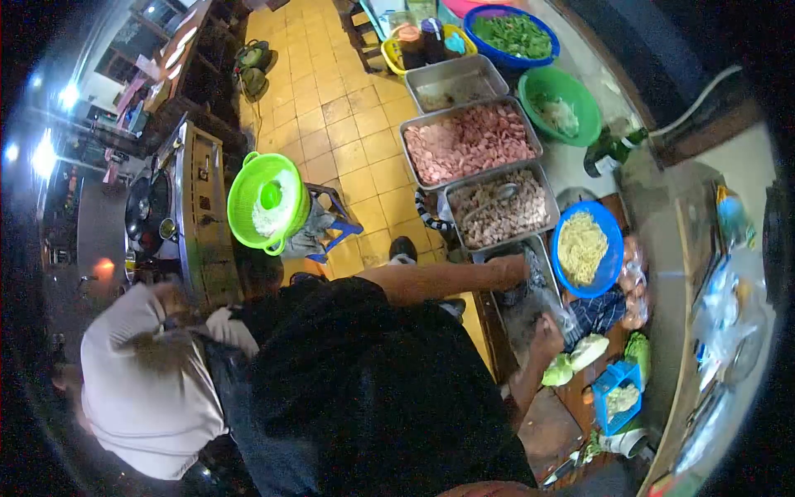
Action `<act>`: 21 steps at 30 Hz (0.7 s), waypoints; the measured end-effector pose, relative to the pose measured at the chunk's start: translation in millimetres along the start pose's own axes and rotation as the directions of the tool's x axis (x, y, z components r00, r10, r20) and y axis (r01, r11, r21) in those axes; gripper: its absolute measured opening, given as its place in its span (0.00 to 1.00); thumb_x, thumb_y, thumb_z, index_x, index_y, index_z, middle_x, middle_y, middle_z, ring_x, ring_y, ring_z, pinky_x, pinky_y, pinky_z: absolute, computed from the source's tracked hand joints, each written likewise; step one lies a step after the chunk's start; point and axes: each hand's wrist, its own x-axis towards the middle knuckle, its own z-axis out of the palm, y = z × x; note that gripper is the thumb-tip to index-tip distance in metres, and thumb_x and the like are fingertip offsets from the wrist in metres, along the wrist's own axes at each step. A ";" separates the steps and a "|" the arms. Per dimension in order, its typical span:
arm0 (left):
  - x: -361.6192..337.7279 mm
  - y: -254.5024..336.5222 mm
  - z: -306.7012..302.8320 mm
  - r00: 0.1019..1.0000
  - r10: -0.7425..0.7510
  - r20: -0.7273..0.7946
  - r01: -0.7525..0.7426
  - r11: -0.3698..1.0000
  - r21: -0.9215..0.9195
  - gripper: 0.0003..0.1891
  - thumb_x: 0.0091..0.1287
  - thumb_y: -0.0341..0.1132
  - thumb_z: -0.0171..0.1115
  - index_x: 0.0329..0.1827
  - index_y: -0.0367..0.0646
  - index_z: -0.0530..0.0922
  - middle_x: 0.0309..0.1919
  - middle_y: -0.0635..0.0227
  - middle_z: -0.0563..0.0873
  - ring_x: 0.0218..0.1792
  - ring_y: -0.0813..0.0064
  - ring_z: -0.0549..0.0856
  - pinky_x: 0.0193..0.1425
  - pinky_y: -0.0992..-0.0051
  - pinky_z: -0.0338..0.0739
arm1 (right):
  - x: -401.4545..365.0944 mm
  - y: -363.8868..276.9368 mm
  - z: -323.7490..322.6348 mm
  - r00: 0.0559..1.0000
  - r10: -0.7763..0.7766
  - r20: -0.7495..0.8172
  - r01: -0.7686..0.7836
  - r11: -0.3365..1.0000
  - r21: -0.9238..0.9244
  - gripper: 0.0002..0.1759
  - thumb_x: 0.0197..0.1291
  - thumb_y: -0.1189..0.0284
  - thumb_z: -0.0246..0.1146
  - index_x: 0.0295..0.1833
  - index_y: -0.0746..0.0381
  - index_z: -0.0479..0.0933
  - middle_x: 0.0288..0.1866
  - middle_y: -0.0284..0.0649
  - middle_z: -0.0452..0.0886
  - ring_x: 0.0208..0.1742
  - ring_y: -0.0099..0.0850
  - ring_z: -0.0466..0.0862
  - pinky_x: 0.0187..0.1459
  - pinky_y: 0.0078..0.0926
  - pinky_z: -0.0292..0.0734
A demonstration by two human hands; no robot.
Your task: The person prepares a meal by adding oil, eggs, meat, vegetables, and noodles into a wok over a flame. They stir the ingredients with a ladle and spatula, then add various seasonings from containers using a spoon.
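My left hand (509, 272) reaches over a metal tray (507, 319), its fingers closed at a crumpled plastic bag (530, 286) that looks partly clear and partly dark. Closer to the tray's right side, my right hand (546, 333) is closed on the bag's clear edge. What lies inside the bag I cannot make out. Just beyond my left hand stands a metal pan of pale chopped meat (505, 211) with a ladle resting in it. A blue bowl of yellow noodles (590, 253) is to the right of the bag.
Farther along sit a pan of pink meat (468, 141), a green bowl (563, 108) and a blue basin of greens (513, 37). Cabbage (590, 352), a blue basket (617, 398) and a knife (561, 470) lie nearby. Behind are a green strainer (269, 203) on a stool and a co-worker (149, 389).
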 end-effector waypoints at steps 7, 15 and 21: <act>29.5 -8.6 -87.6 0.991 0.124 0.045 -0.103 0.943 -0.316 0.08 0.47 0.36 0.57 0.15 0.42 0.76 0.16 0.63 0.79 0.18 0.62 0.77 0.23 0.63 0.70 | 1.0 8.4 -13.2 0.982 0.108 -0.156 -0.002 0.830 0.558 0.19 0.59 0.66 0.58 0.49 0.71 0.74 0.37 0.43 0.79 0.36 0.32 0.78 0.39 0.28 0.77; 14.9 -60.0 -299.0 0.976 -0.052 0.211 0.198 0.615 -0.763 0.07 0.52 0.30 0.57 0.32 0.41 0.82 0.25 0.69 0.84 0.27 0.77 0.83 0.35 0.74 0.75 | 45.6 -100.8 -27.3 0.832 0.027 -0.555 0.100 0.975 0.197 0.25 0.64 0.58 0.52 0.46 0.75 0.74 0.36 0.46 0.78 0.36 0.32 0.77 0.37 0.29 0.76; -73.9 -167.4 -452.6 0.914 -0.405 -0.011 0.271 0.631 -0.726 0.07 0.58 0.31 0.59 0.38 0.42 0.81 0.28 0.67 0.85 0.29 0.75 0.83 0.33 0.75 0.74 | 194.0 -241.2 9.6 0.849 -0.181 -0.497 0.330 0.915 0.230 0.16 0.65 0.68 0.51 0.50 0.68 0.75 0.37 0.44 0.80 0.40 0.31 0.80 0.35 0.24 0.74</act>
